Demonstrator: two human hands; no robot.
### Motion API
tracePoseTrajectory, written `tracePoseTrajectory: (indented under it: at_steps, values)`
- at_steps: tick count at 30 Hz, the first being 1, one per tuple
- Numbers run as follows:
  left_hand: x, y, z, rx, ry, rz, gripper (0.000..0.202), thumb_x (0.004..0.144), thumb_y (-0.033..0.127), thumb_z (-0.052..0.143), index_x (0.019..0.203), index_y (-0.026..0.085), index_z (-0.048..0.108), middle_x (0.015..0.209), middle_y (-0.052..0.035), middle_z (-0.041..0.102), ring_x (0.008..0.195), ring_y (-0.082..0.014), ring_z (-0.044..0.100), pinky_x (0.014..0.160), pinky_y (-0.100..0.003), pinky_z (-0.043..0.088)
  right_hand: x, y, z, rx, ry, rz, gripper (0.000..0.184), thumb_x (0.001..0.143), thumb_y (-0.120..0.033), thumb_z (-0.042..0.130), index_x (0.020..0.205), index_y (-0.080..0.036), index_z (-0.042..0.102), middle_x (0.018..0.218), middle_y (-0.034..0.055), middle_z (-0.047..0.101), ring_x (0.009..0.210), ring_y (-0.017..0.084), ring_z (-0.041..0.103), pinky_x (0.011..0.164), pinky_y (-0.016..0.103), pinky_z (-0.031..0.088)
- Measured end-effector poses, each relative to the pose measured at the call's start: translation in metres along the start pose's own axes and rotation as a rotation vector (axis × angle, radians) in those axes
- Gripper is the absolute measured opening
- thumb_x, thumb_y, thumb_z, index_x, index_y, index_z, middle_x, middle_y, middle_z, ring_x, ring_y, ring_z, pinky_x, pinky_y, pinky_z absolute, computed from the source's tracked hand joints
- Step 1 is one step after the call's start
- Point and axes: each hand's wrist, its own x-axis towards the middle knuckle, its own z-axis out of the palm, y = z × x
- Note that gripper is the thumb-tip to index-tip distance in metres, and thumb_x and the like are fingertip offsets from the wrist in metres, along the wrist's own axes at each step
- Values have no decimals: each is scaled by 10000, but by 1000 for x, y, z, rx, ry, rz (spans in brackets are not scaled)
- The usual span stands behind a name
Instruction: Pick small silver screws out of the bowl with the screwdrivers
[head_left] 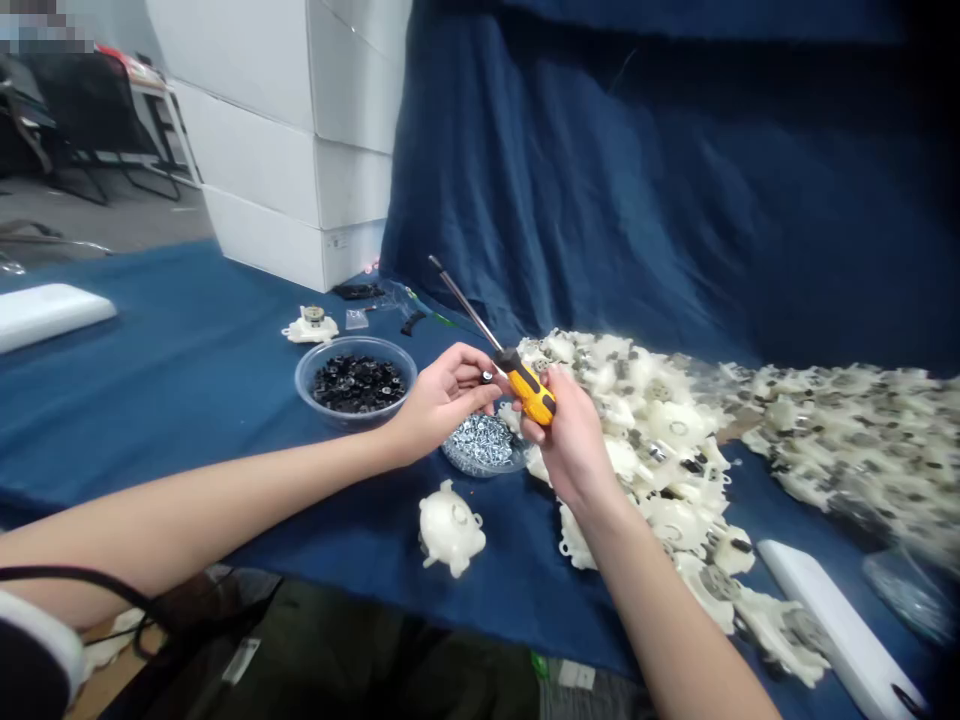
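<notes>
My right hand (570,430) grips a screwdriver (531,392) by its yellow and black handle, the shaft slanting up to the left. Close by, my left hand (448,395) pinches a small black round part (486,377) with a pale centre. Below both hands stands a clear bowl of silver screws (484,442), partly covered by them. A clear bowl (300,385) full of small black parts is left of my left hand. One cream plastic housing (451,528) lies by itself near the table's front edge.
Heaped cream housings (679,425) cover the right side, with more (862,430) beyond. Another housing with a metal part (311,325) sits behind the black-part bowl. White boxes (270,150) are stacked at the back left. White slabs lie at far left (52,312) and right (832,620).
</notes>
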Motion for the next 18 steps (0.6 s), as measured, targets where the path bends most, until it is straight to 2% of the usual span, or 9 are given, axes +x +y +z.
tracePoseTrajectory:
  at_steps: [4, 7, 10, 13, 18]
  values:
    - [-1, 1, 0, -16, 8, -36, 328, 883, 301, 781, 1059, 155, 545, 908, -46, 722, 723, -102, 669, 685, -223, 552, 1, -1, -2, 42, 12, 15, 326, 938, -514, 629, 871, -224, 496, 681, -18, 637, 454, 68, 475, 375, 159, 294]
    - [-1, 1, 0, 1, 26, -43, 372, 838, 335, 825, 1048, 145, 584, 950, -57, 711, 809, -120, 677, 744, -231, 557, 1, 0, 0, 31, 16, 9, 329, 925, -518, 639, 867, -223, 505, 661, -14, 622, 490, 88, 520, 372, 157, 288]
    - [-1, 1, -1, 21, 31, -20, 382, 807, 361, 850, 1002, 143, 605, 941, -43, 679, 839, -122, 651, 793, -244, 550, 0, -1, 2, -5, 30, -6, 336, 923, -522, 635, 852, -218, 510, 640, -20, 590, 478, 89, 502, 369, 166, 291]
    - [-3, 0, -2, 66, 23, -9, 385, 788, 378, 864, 971, 142, 621, 923, -27, 653, 816, -107, 613, 780, -237, 528, 1, -2, 3, -57, 41, -59, 336, 941, -520, 614, 837, -218, 509, 649, -19, 575, 497, 97, 513, 371, 175, 294]
    - [-5, -5, -3, 137, 28, -26, 496, 769, 533, 842, 995, 131, 659, 878, -42, 648, 804, -143, 610, 793, -294, 522, 3, 1, 6, -161, 101, -168, 378, 947, -540, 612, 786, -221, 487, 628, -56, 481, 438, 74, 413, 350, 189, 272]
